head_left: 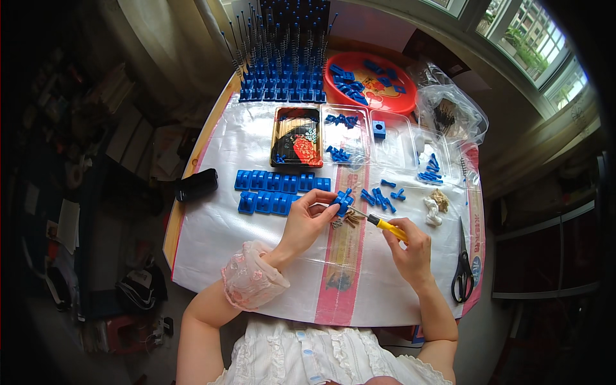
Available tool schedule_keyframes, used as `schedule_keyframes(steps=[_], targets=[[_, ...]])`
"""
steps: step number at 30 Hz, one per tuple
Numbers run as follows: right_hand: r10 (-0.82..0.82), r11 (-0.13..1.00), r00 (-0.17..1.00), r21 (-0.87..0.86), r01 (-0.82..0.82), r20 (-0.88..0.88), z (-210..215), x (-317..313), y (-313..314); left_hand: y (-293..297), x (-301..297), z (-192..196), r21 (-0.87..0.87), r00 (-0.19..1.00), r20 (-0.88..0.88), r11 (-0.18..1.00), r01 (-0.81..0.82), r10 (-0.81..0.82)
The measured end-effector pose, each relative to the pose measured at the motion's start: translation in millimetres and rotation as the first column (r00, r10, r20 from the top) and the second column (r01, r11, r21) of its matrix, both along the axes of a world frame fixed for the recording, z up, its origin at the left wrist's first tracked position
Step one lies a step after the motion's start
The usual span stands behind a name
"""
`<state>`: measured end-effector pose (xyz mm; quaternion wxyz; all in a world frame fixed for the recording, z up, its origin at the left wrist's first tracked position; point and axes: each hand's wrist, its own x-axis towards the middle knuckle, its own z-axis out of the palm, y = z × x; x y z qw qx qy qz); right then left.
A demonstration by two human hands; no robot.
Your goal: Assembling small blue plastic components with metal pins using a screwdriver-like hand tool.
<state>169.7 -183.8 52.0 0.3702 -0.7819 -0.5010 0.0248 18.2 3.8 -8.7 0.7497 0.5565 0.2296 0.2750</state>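
Observation:
Between the fingertips of my left hand [307, 224] is a small blue plastic part [343, 200], held just above the table. My right hand [409, 249] grips a screwdriver [387, 226] with a yellow and black handle. Its thin metal shaft points left, and the tip reaches the blue part; whether it sits in a screw cannot be made out. Under the part lie small brown pins and silver pieces [351, 220]. Loose blue pegs [378, 199] lie to the right. Two rows of blue clip-like blocks [274, 182] stand to the left, partly behind my left hand.
At the back, blue bases carry upright springs [282, 77]. A red basin [403, 101] of blue parts stands beside them. Black [274, 138] and clear trays [367, 154] hold small pieces. Scissors [462, 276] lie at the right edge, a black case [197, 185] at the left.

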Motion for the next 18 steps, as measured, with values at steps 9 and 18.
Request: schedule_keyframes(steps=[9,18], targets=[[0.003,1.000,1.000,-0.020,-0.002,0.018,-2.3,1.2,-0.7,-0.4,-0.7,3.7,0.006,1.000,-0.017,1.000,-0.007,0.007],[0.009,0.993,0.995,0.114,-0.020,0.096,-4.5,-0.5,0.6,-0.1,-0.3,2.6,0.004,1.000,-0.007,1.000,-0.010,0.010]])
